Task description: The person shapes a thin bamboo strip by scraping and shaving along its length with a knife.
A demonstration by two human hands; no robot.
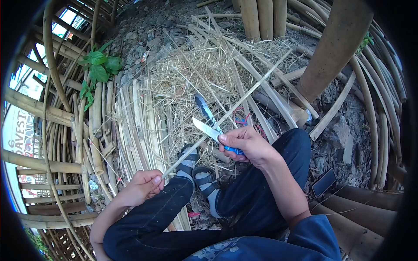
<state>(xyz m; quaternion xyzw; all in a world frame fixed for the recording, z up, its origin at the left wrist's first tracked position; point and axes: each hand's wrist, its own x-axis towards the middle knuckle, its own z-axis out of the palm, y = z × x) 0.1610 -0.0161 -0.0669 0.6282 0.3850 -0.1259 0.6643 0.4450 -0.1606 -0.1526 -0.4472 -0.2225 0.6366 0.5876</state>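
Blue cloth shirt (270, 250) is nearest. 1 long, pale bamboo strip (190, 150) is held out above the feet (204, 178); near end pinched by left hand (143, 187). Silver-bladed, blue-handled knife (207, 128) is gripped in right hand (252, 145), blade crossing strip; contact can't be confirmed. If blade skids along strip, left hand could be cut. Swing room is offered over straw-coloured shavings (178, 82), limited rightward by thick brown bamboo post (335, 48).

I see leafy green plant (99, 73) against bamboo lattice (39, 107), lettered banner (27, 141) behind; dark flat rectangular object (324, 182) near thick bamboo poles (363, 214).
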